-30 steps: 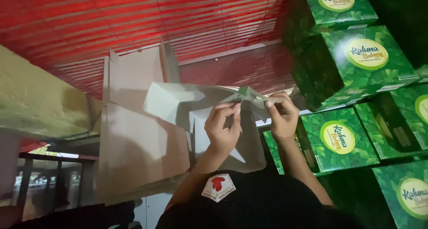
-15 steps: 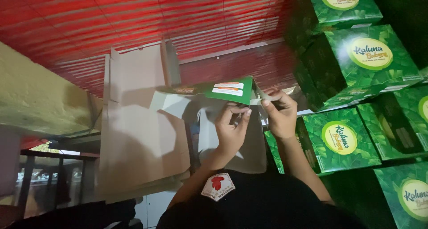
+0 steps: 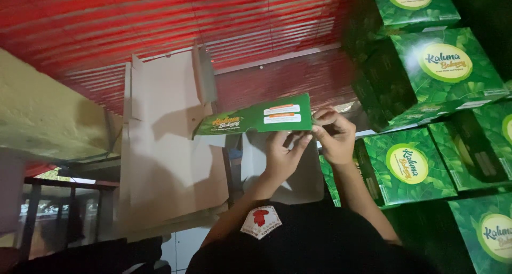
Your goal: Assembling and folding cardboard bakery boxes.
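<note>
While both hands work the same flat carton blank (image 3: pixel 256 119), the risk lies in the grip. The left hand (image 3: pixel 282 156) presses its fingers up against the underside of the green printed panel, and the right hand (image 3: pixel 333 138) pinches the panel's right end between thumb and fingers. The blank is held in the air, above a stack of unfolded blanks (image 3: pixel 170 162) and just left of the stacked green boxes (image 3: pixel 426 76).

Possible faults:
- A fold started off its crease would likely crumple the panel.
- The long free end at the left is unsupported and may sag or twist.

Limits of view:
- The blank's lower part is hidden behind the hands.
- The surface under the stack cannot be made out.
- Dim lighting blurs the dark foreground garment (image 3: pixel 309 247).
</note>
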